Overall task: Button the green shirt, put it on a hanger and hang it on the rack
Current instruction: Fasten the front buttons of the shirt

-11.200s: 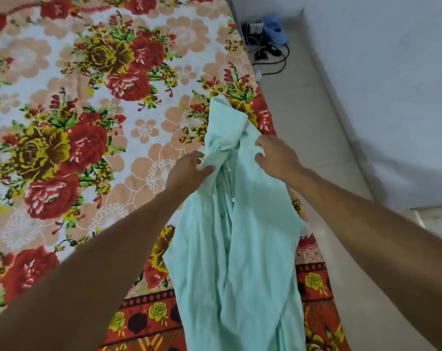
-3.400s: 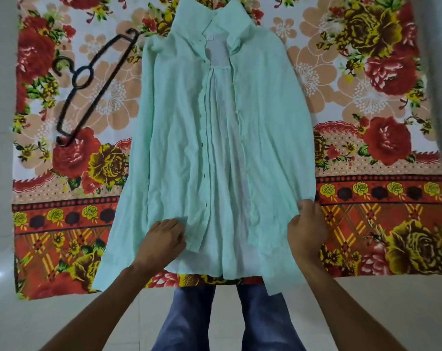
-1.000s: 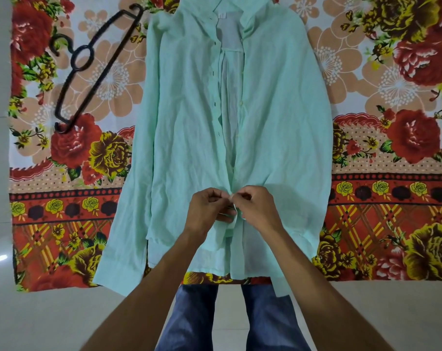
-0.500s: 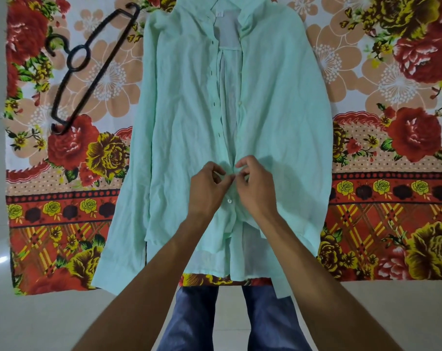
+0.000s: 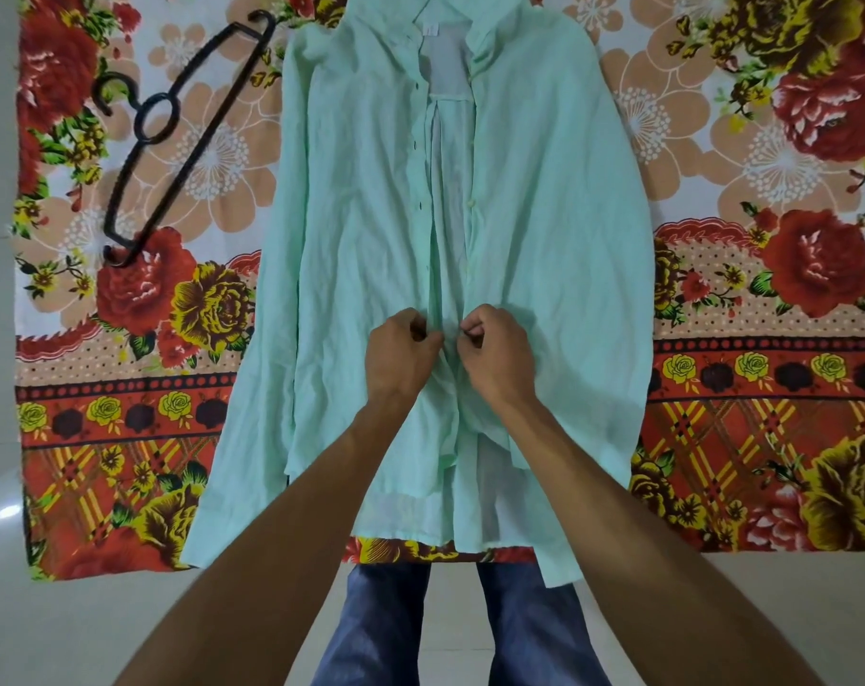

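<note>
Head view: looks straight down on a green shirt (image 5: 351, 269) spread front-up on a floral bedsheet (image 5: 767, 398), collar at the far edge of the frame, hem toward the person.
Shirt front: open along most of its length; the two plackets lie apart from the collar down to the hands, showing the paler inner back panel between them. Small buttons show along the right placket and dark buttonholes along the left one.
Shirt below the hands: the front edges come together, then fall apart again near the hem. Whether any button there is fastened I cannot tell.
Sleeves: both lie down along the sides of the body, cuffs near the sheet's near edge.
Left hand (image 5: 400, 356): its grip is clenched, thumb and fingers pinching the left placket edge low on the front.
Right hand (image 5: 497, 356): its grip is likewise clenched on the right placket edge, just beside the left hand, a narrow strip of cloth between the two.
Hanger (image 5: 173, 136): black, lying flat on the sheet to the left of the shirt, its upper tip just beside the left shoulder, hook pointing left.
Containers: none shown; the sheet carries only the shirt and the hanger.
Floor (image 5: 74, 636): pale and glossy, around the sheet.
Legs (image 5: 385, 631): in blue jeans, at the bottom edge.
</note>
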